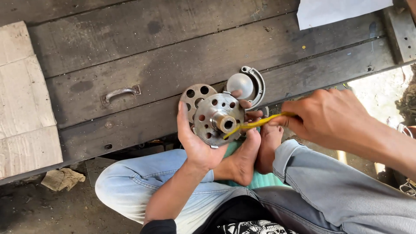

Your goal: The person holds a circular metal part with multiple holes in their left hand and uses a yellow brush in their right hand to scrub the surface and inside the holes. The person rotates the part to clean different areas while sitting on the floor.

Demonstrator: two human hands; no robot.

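Weathered grey wooden planks (173, 47) fill the upper field and form the largest surface, running as a low platform in front of the seated person; a curved metal drawer handle (120, 92) is fixed to one plank. Pale boards (24, 99) lie stacked at the far left edge, and a white sheet (338, 11) rests on the planks at the top right. Below, the person's legs in light blue jeans (143, 186) are folded, with both bare feet (255, 151) drawn together just under the work. On the dirt floor at lower left lies a crumpled scrap of cardboard (63, 178). The left hand (199, 143) is partly closed: its palm and thumb cup the lower left rim of a round metal hub (216, 119) with a ring of drilled holes, and fingertips show at the hub's right edge, so the hub is held upright above the feet, face toward the camera. A brass-coloured central boss (224, 122) projects from the hub. Behind the hub, touching or just beside it, sit a second perforated disc (195, 96) and a domed grey cover (247, 84) on the plank edge. The right hand (333, 117) is closed in a pinch on a thin yellow tool (255, 124), whose tip meets the hub near the boss.
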